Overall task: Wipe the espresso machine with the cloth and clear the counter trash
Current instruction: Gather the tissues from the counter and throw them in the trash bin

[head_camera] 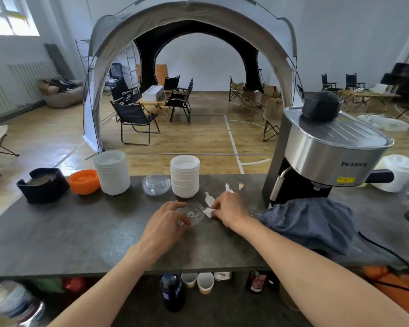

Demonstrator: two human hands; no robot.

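— What's along the back of the counter (80, 234)?
— A black holder (43, 185), an orange bowl (84, 181), two white stacks (112, 172) (185, 175), a glass bowl (156, 184) between them.
— Beyond?
— A tent (194, 24), folding chairs (135, 121).

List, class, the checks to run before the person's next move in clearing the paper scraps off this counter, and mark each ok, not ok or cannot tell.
1. Right hand pinching a paper scrap: ok.
2. Left hand steadying the glass dish: ok.
3. Counter free of scraps: not ok, torn bits remain behind the hand.
4. Cloth within reach beside the espresso machine: ok.
5. Trash bin located: cannot tell.
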